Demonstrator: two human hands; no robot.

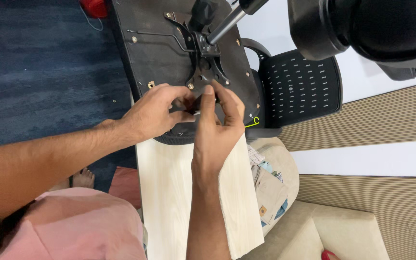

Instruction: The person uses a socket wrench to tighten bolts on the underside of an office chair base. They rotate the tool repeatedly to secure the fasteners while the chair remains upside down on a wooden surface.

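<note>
An office chair lies upside down with the black underside of its seat (155,53) resting on a pale wooden board (169,192). A black metal mechanism plate (208,67) with a chrome gas cylinder (225,26) is bolted to the seat. My left hand (152,113) and my right hand (217,127) meet at the near edge of that plate. Their fingers pinch a small dark part between them, mostly hidden. A brass bolt (190,86) shows just above my fingers.
The chair's perforated black backrest (299,86) lies to the right. The black wheel base (362,24) looms at top right. A beige sofa with a cushion (275,178) sits at lower right. Blue carpet (39,62) covers the left, with a red object (94,7) at top.
</note>
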